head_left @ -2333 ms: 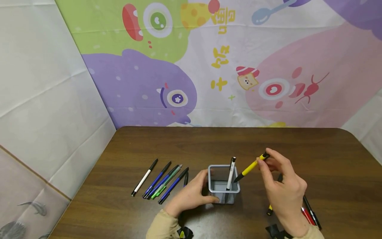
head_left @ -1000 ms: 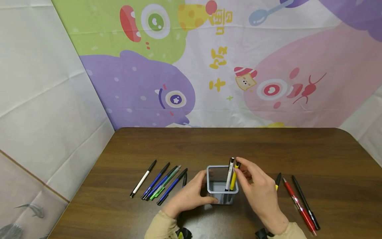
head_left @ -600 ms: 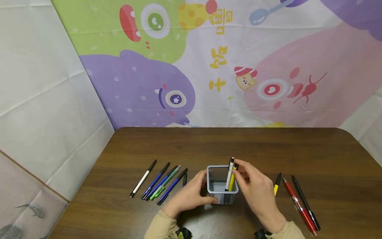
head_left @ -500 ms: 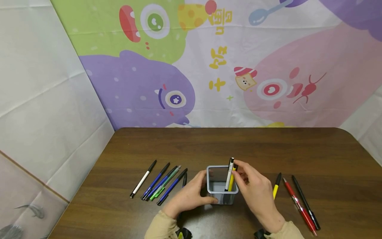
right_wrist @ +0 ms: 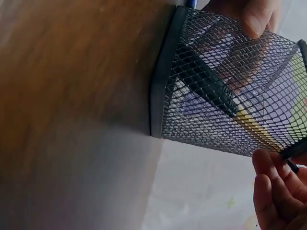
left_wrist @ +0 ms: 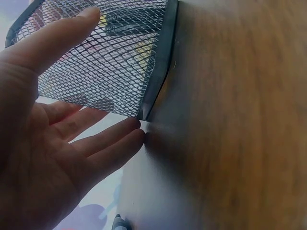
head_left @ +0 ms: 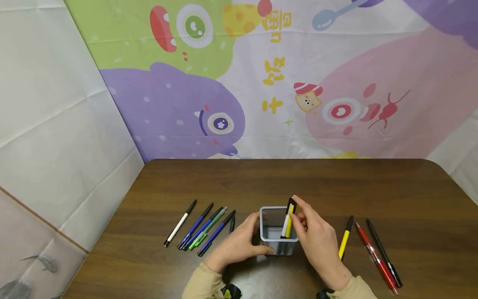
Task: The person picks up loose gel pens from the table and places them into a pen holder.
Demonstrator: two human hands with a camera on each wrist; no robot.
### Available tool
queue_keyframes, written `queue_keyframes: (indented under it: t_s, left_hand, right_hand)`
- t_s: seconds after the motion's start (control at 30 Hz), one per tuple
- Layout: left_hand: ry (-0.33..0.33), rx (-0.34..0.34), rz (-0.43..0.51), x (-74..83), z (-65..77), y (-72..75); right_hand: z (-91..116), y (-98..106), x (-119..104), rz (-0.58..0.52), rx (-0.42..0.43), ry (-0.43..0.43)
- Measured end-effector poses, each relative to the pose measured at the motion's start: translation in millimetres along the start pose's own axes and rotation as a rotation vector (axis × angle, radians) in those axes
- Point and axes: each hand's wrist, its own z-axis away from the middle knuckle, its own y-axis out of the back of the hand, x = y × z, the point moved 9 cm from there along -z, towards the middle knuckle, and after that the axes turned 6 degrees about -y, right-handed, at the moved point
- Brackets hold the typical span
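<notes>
A mesh pen holder (head_left: 267,239) stands upright on the table. My left hand (head_left: 240,245) holds it from the left, the thumb on its near wall and the fingers round the other side. A white pen (head_left: 285,226) and a yellow pen (head_left: 289,224) lean side by side in its right part. My right hand (head_left: 319,245) pinches the yellow pen near its black upper end, above the rim. In the right wrist view the yellow pen's dark lower part (right_wrist: 206,81) shows through the mesh wall (right_wrist: 201,127).
Left of the holder lie a white pen (head_left: 180,224), several blue pens (head_left: 196,226) and a green pen (head_left: 209,228); a dark pen (head_left: 232,223) is partly behind my left hand. On the right lie another yellow pen (head_left: 345,238), a red pen (head_left: 377,259) and a black pen (head_left: 384,253).
My right hand has brought the yellow pen from the right down into the holder, then shifted slightly left, so it sits closer against the white pen. The left hand keeps its place.
</notes>
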Motion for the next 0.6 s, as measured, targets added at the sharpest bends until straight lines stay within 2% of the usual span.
queue_keyframes:
  t_s: [0.2, 0.4, 0.6]
  left_hand:
    - [-0.009, 0.001, -0.048, 0.9, -2.4, -0.1]
    - [0.024, -0.006, -0.052, -2.2, -0.8, 0.8]
    - [0.013, 0.0, -0.04, -0.7, 0.7, 0.8]
  right_hand:
    - [0.1, -6.3, 6.6, 0.031, -0.076, -0.06]
    - [-0.4, -13.3, 5.1, 0.107, -0.168, -0.073]
    - [0.8, -13.8, 3.9, 0.116, -0.187, -0.101]
